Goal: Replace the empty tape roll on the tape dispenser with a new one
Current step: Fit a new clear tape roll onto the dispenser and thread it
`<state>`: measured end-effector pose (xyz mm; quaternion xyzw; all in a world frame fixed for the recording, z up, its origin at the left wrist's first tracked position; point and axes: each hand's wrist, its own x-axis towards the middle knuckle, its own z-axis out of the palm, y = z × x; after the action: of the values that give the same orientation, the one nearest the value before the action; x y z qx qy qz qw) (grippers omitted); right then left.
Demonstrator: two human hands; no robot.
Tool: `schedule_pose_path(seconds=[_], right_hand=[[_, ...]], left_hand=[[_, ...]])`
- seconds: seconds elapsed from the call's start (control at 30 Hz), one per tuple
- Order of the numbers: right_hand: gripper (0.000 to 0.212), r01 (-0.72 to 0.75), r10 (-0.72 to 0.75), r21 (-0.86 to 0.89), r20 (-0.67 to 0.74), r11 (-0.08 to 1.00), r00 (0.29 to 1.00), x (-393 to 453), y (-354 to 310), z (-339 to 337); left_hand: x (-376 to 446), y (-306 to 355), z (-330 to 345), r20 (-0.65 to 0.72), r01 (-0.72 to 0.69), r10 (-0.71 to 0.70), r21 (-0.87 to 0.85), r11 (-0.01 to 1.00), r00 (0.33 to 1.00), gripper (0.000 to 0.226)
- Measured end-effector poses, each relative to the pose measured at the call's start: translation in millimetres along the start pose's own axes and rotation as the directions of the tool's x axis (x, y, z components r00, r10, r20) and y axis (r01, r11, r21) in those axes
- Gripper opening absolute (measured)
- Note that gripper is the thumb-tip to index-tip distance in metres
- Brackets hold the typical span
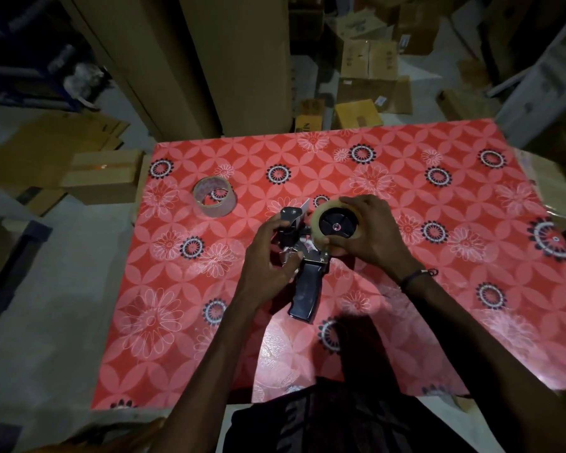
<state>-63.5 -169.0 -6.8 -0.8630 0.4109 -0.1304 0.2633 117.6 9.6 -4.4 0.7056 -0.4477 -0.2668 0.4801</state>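
Note:
A black hand-held tape dispenser lies on the red flowered table, handle toward me. A tan tape roll sits around its black hub wheel. My right hand wraps the roll from the right, fingers over its rim. At the dispenser's front end my left hand grips the metal frame, with the thumb near the roller. A second roll, thin and see-through, lies apart at the table's left rear.
Tall cardboard rolls stand behind the table. Cardboard boxes litter the floor at the back and left. A taped box sits by the table's left rear corner. The table's near edge is at my body.

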Motion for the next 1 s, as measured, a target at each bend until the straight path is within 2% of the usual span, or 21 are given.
schedule_pose_path(seconds=[0.17, 0.23, 0.33, 0.43, 0.63, 0.73, 0.87, 1.0], right_hand=[[0.093, 0.162, -0.177, 0.087, 0.222, 0.983, 0.959, 16, 10, -29], [0.09, 0.223, -0.236, 0.081, 0.25, 0.971, 0.939, 23, 13, -37], [0.09, 0.259, -0.266, 0.062, 0.278, 0.964, 0.923, 27, 12, -38], [0.092, 0.227, -0.239, 0.074, 0.291, 0.971, 0.926, 26, 14, -37], [0.094, 0.193, -0.212, 0.104, 0.223, 0.976, 0.951, 19, 7, -33], [0.105, 0.167, -0.186, 0.107, 0.206, 0.98, 0.961, 16, -4, -31], [0.114, 0.16, -0.17, 0.068, 0.183, 0.985, 0.968, 14, -6, -24], [0.108, 0.119, -0.116, -0.008, 0.147, 0.993, 0.982, 11, -11, -18]], left_hand=[[6, 1, 1, -0.034, 0.01, -0.01, -0.016, 1.0, 0.999, 0.052], [10, -1, -2, -0.025, -0.009, 0.009, 0.016, 1.0, 1.0, 0.048], [19, -2, -8, -0.006, -0.031, 0.032, 0.152, 0.988, 0.999, 0.042], [29, 6, -10, 0.045, -0.001, -0.012, 0.275, 0.962, 0.999, 0.037], [55, 29, -3, 0.138, 0.036, -0.109, 0.45, 0.892, 0.984, 0.036], [66, 37, 1, 0.164, 0.05, -0.158, 0.522, 0.851, 0.974, 0.034], [71, 40, 8, 0.142, 0.116, -0.233, 0.561, 0.82, 0.962, 0.02], [71, 30, 10, 0.135, 0.115, -0.22, 0.538, 0.835, 0.966, 0.007]])
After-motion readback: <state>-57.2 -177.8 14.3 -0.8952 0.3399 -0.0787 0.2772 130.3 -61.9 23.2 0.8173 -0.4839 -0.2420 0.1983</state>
